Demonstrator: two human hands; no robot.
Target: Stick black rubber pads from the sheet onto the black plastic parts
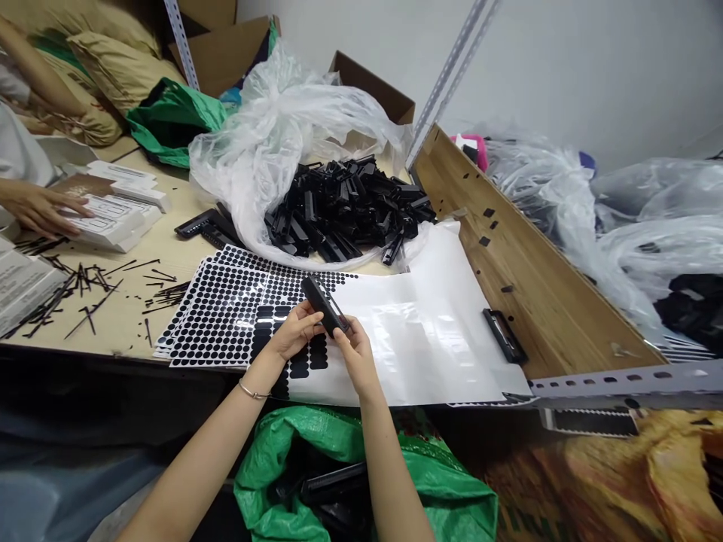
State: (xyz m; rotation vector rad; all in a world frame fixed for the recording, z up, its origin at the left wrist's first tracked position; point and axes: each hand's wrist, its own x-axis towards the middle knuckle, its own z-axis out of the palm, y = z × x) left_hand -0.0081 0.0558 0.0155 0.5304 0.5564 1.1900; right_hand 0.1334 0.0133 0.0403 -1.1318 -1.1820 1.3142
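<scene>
Between both hands I hold a long black plastic part (323,305), tilted, above the sticker sheets. The fingers of my left hand (297,330) are closed on its left side. My right hand (353,348) grips its lower right end, thumb on top. Beneath and to the left lie sheets of round black stickers (218,316); some larger black stickers (299,366) show just below my left hand. A white backing sheet (418,324) spreads to the right. Beyond it, similar black parts (344,203) are heaped in a clear plastic bag (271,113).
A co-worker's hand (42,207) rests by white boxes (121,218) at left, near scattered thin black sticks (90,282). A wooden board (531,278) borders the right side, with one black part (504,335) against it. Below the table edge sits a green sack (440,482) holding black parts.
</scene>
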